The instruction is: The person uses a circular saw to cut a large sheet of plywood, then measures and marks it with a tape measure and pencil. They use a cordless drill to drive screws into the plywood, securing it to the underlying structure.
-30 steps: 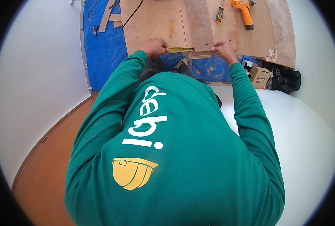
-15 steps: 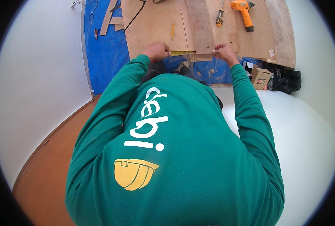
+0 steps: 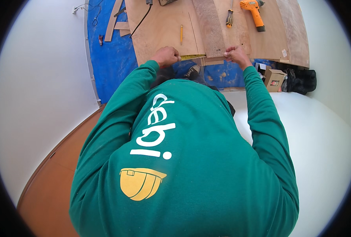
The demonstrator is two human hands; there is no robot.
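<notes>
My left hand (image 3: 167, 56) is closed at the near edge of a plywood board (image 3: 159, 27), gripping the end of a yellow tape measure (image 3: 192, 57). The yellow strip runs along that edge to the right of my fingers; its case does not show. Over a second, narrower board (image 3: 211, 29), my right hand (image 3: 237, 55) is closed in a pinch by its near right corner. What those fingertips hold, if anything, is too small to tell. A yellow pencil (image 3: 181, 34) lies on the plywood ahead of my left hand.
A screwdriver (image 3: 229, 19) and an orange cordless drill (image 3: 255, 15) lie on the boards at right. A blue tarp (image 3: 110, 65) with wood offcuts (image 3: 114, 21) spreads at left. Right of the boards stand a cardboard box (image 3: 275, 81) and a black bag (image 3: 301, 81). A black cord (image 3: 141, 21) crosses the plywood.
Both hands keep their closed grips at the board edges. The view has shifted slightly; the tape strip shows a little more clearly beside my left hand.
</notes>
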